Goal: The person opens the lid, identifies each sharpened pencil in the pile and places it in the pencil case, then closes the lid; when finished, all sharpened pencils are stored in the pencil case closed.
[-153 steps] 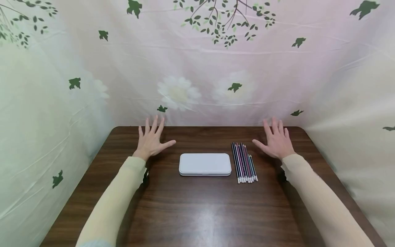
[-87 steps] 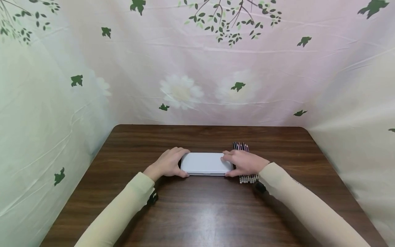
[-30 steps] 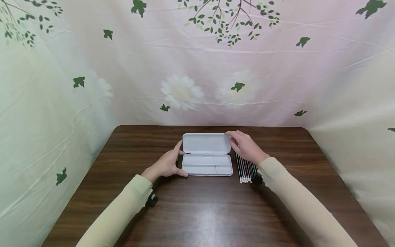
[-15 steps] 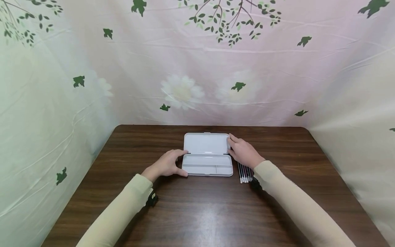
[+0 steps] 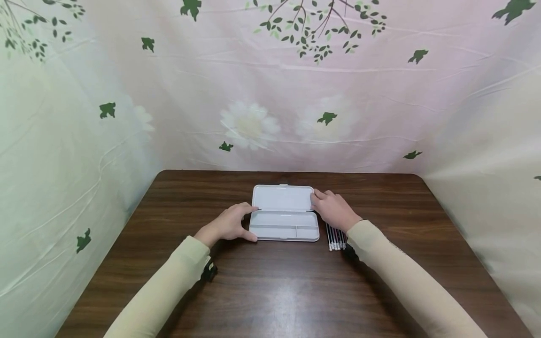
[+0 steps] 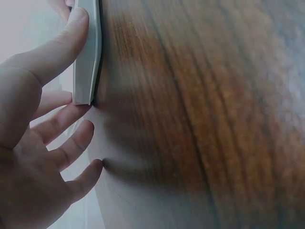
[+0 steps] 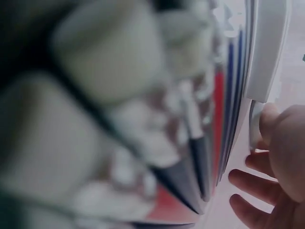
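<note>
Operator: What lies between my hands?

Watcher: A white case [image 5: 274, 219], just right of your left hand [image 5: 230, 223]. Its lid [image 5: 283, 197] is folded back on the far side, level with your right hand [image 5: 336, 211]. The base has one long compartment at the back; in front of that, a strip is split in two, the shorter part on your right hand's side.

Operator: How does my left hand stand?

Watcher: Partly opened, spanning the end of the case. Your thumb presses the near wall by the corner and your index finger reaches the far corner by the hinge. Your other fingers curve loosely beside the end.

Operator: And my right?

Watcher: Mostly closed, thumb and fingertips pinching the lid by its right edge. I cannot tell whether the lid lies flat.

Operator: What is under that hand?

Watcher: A row of pencils [image 5: 335, 238], just right of the case. Their white ends poke out on the near side of your right wrist; hand and sleeve [image 5: 407, 270] hide the rest from the head view. From the right wrist, dark blue and red shafts show, the closest ones blurred.

Operator: Further out?

Watcher: The dark wooden table [image 5: 279, 291] spreads around both hands. Beyond them hangs a pale cloth [image 5: 270, 89] printed with green birds, leafy branches and flowers.
</note>
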{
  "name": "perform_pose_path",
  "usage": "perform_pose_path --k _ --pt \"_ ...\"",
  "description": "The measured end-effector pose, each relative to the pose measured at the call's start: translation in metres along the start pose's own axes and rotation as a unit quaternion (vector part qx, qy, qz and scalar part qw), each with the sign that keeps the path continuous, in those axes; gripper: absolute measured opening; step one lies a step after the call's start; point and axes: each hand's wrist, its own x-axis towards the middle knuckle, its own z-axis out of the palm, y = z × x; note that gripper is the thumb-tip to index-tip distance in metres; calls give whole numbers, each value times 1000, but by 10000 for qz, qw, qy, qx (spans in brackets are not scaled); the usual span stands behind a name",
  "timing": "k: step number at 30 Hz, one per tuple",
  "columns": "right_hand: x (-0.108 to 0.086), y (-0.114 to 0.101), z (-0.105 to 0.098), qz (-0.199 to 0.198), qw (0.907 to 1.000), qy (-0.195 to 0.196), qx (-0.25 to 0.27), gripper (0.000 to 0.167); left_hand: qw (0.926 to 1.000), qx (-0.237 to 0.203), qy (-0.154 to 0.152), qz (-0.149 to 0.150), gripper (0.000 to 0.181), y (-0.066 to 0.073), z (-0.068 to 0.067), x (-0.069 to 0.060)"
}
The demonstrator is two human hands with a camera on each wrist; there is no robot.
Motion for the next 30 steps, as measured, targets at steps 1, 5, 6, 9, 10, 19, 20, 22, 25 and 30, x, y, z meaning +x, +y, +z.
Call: perform_pose_path --k 1,5,6,9,10,19,20,22,25,30 --pt "0 0 0 -8 10000 -43 -39 36 10000 23 -4 11 98 0 0 0" --pt "1 2 -5 -47 9999 -117 80 21 10000 65 -22 -16 98 2 -1 0" --pt "0 3 -6 -27 9997 -124 192 17 10000 48 -21 -22 98 3 -1 0" --pt "-2 7 -14 103 9977 -84 664 19 10000 3 -16 -61 98 4 -1 -1" --pt "-4 8 -17 196 9963 -79 830 24 10000 -32 -17 -63 98 4 -1 -1" --pt "-31 26 -37 1491 9728 -93 1768 34 9998 -156 -26 -145 99 1 0 -4" --pt "-35 28 -38 1618 9698 -197 1816 34 9998 -153 -28 -152 99 0 0 -4" --pt "-44 32 -38 1809 9627 -447 1963 35 9998 -139 -19 -133 99 -1 0 -4" --pt "-58 38 -37 2019 9519 -792 2166 37 9998 -146 -30 -92 99 0 0 -3" --pt "-70 44 -34 2163 9384 -1132 2445 40 9998 -156 -33 -86 99 0 0 -3"
